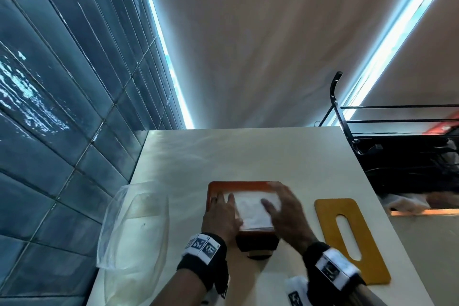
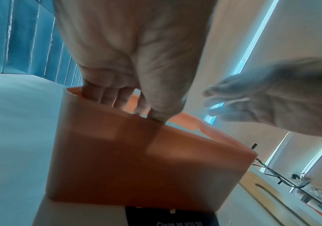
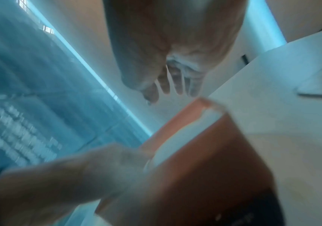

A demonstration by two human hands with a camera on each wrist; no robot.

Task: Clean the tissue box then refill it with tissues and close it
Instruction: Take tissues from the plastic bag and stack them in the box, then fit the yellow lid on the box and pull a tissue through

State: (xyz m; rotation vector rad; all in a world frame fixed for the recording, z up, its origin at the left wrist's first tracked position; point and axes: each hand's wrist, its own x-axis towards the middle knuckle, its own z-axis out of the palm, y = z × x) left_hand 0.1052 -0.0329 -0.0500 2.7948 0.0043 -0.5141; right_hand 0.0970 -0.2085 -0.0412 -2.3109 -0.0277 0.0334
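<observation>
Box (image 1: 216,187) sits on the table (image 1: 248,154) right in front of me, open at the top, orange, with one white stack of tissues (image 1: 253,208) already down inside it. My left hand (image 1: 219,216) has its fingers hooked over the box's left wall, tips dipped inside and thumb against the outside, so I am gripping that wall. My right hand (image 1: 285,211) lies over the right side of the stack with fingers straight and spread, pressing or about to press; it grasps nothing.

I judge the box light and fairly stiff, with smooth walls that could slide on this glossy table, so holding one wall while the other hand pushes seems the sound way. The tissues look soft and springy; flat fingers suit them better than a pinch, which could crumple the top sheets.

Counting outward from the box: one yellow lid (image 1: 347,238) with a single long slot lies flat just to its right, apart from it. One clear plastic bag (image 1: 134,226) lies to its left. One small dark item (image 1: 257,246) touches its near side; I cannot tell what it is. One black rack (image 1: 397,136) stands beyond the table, to the right.
</observation>
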